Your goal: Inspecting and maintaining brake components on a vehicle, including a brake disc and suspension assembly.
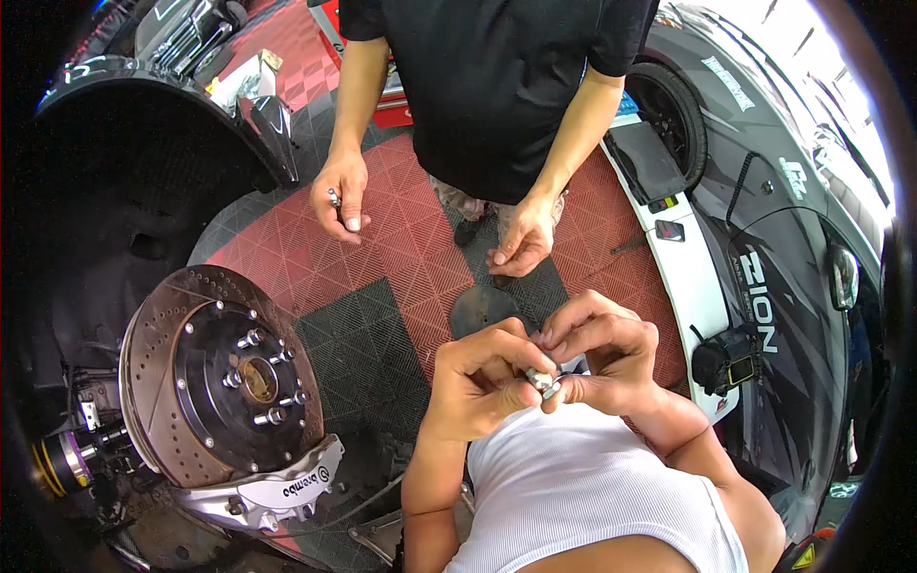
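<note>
In front of my chest, my left hand (475,377) and my right hand (611,355) come together with bent, closed fingers. Pinched between their fingertips is a small shiny metal fitting (541,379), perhaps in two pieces; its exact kind is too small to tell. Across from me stands a person in a black shirt (497,86). That person's hand on the left (341,191) holds a small silver metal piece (333,198); their other hand (524,239) hangs with curled fingers, and I cannot make out anything in it.
To my left are a drilled brake disc (155,382) with wheel studs and a silver caliper (277,492), beneath a black wheel arch (124,172). A grey car (764,220) stands at the right. Beside it, a white panel (680,277) bears a black camera (724,359). Red and black tiles (363,353) cover the floor.
</note>
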Action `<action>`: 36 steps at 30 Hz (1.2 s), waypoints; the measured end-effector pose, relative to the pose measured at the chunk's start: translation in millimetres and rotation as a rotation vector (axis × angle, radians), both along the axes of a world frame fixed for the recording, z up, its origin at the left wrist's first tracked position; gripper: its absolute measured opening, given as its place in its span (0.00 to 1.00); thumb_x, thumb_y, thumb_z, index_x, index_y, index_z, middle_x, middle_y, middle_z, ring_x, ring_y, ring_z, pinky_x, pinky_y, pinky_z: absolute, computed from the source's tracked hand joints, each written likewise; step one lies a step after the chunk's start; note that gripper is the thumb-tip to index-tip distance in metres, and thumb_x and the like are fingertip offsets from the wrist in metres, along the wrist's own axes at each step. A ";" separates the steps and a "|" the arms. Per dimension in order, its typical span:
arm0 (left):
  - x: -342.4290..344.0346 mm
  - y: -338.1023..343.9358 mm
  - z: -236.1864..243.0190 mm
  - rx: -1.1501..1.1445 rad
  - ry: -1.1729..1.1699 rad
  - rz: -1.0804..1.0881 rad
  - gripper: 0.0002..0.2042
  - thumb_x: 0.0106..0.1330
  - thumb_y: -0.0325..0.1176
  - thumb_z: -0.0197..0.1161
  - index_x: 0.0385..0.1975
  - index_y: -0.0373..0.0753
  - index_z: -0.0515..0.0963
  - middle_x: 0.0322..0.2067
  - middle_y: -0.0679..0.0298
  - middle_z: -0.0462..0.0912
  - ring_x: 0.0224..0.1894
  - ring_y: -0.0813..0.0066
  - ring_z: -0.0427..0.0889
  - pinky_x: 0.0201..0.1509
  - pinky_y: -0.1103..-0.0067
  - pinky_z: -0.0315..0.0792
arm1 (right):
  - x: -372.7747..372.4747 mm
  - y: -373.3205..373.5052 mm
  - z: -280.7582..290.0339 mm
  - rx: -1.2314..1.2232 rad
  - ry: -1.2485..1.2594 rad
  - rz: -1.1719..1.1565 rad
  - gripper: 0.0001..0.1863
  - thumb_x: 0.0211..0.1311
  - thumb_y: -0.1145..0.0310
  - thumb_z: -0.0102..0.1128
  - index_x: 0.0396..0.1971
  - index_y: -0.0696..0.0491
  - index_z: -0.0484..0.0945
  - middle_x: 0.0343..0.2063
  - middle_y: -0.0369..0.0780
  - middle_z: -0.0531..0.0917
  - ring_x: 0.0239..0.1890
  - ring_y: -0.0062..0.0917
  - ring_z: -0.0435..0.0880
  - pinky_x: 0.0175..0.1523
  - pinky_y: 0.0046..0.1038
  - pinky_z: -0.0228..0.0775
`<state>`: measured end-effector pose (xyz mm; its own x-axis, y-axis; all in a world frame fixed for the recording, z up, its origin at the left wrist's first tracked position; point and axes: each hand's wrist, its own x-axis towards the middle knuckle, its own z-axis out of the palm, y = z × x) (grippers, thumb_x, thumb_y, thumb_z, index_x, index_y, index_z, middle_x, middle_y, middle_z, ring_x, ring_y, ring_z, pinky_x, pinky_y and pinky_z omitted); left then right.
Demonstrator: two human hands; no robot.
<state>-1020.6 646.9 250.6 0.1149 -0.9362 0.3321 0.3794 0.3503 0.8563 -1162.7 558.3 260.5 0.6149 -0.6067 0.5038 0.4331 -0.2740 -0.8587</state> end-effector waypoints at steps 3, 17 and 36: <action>-6.0 -2.0 -7.1 0.118 0.270 -0.048 0.14 0.57 0.35 0.65 0.35 0.30 0.73 0.29 0.63 0.75 0.27 0.85 0.73 0.27 0.89 0.67 | -2.6 7.9 9.0 -0.244 0.090 -0.244 0.17 0.38 0.70 0.74 0.31 0.57 0.79 0.28 0.40 0.78 0.28 0.22 0.79 0.29 0.20 0.71; -23.3 9.7 -24.3 0.283 0.587 -0.109 0.13 0.66 0.39 0.52 0.40 0.34 0.70 0.27 0.65 0.74 0.24 0.83 0.71 0.28 0.86 0.66 | 1.4 13.2 20.8 -0.712 0.282 -0.391 0.18 0.34 0.75 0.71 0.31 0.55 0.77 0.24 0.37 0.77 0.19 0.22 0.74 0.22 0.20 0.66; -16.9 13.4 -34.3 0.278 0.626 -0.270 0.16 0.61 0.43 0.58 0.38 0.36 0.68 0.38 0.65 0.73 0.35 0.78 0.74 0.39 0.82 0.69 | 5.7 21.9 23.2 -0.675 0.294 -0.378 0.18 0.32 0.77 0.70 0.30 0.56 0.77 0.23 0.38 0.77 0.20 0.22 0.76 0.21 0.20 0.68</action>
